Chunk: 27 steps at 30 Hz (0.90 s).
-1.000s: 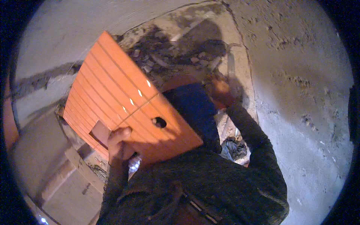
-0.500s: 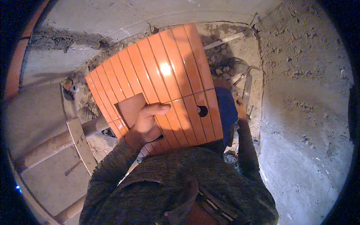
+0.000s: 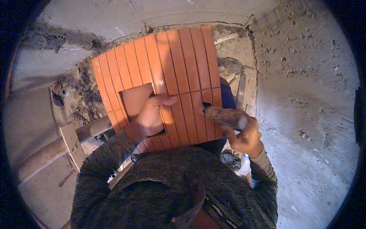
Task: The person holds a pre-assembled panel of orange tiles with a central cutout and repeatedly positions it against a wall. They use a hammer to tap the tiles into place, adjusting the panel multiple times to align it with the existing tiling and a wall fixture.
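Observation:
A large glossy orange tile [image 3: 183,65] with long parallel grooves lies tilted across my lap. It has a squarish cut-out on its left and a small dark round hole at the right. My left hand [image 3: 150,116] grips the tile at the cut-out, with its thumb laid over the grooved face. At the tile's right edge, my right hand [image 3: 246,133] is closed round a stubby, dirt-caked brownish tool [image 3: 221,114]. The end of this tool is at the round hole; its exact kind does not show.
A rough plastered wall [image 3: 297,84] rises close on the right. Along the left runs a thick pipe [image 3: 49,149], with a short wooden board [image 3: 72,145] leaning across it. Rubble [image 3: 89,86] lies behind the tile. A pale stick [image 3: 228,37] rests in the far corner.
My right hand has come up from the floor on the right to the tile's round hole, now with a dirty tool in it. The tile has turned slightly; my left hand keeps its grip.

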Each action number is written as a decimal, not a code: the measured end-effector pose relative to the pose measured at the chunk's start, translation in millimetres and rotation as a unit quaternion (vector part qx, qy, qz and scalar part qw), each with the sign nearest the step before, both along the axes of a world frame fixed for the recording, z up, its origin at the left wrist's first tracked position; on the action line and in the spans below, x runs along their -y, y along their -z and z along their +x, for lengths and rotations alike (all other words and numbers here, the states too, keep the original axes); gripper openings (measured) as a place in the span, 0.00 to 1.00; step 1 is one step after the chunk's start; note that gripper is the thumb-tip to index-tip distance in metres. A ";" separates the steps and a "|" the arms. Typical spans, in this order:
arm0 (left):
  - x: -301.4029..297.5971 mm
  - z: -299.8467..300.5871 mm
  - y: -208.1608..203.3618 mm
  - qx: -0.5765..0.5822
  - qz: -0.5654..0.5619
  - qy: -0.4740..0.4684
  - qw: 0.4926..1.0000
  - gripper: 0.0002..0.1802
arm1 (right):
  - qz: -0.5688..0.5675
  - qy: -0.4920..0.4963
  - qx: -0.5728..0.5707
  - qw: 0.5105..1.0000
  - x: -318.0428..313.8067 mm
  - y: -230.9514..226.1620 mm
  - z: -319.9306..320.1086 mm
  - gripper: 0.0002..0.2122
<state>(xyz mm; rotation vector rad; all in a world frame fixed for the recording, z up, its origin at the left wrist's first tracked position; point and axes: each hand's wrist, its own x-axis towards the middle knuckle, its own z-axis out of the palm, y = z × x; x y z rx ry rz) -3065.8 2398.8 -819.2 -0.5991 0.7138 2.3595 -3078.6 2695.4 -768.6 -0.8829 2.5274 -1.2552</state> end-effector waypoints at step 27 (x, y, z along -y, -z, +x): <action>1.9 2.7 0.1 0.005 0.021 0.009 1.000 0.25 | 0.129 0.050 -0.131 0.982 -6.2 18.5 25.4 0.18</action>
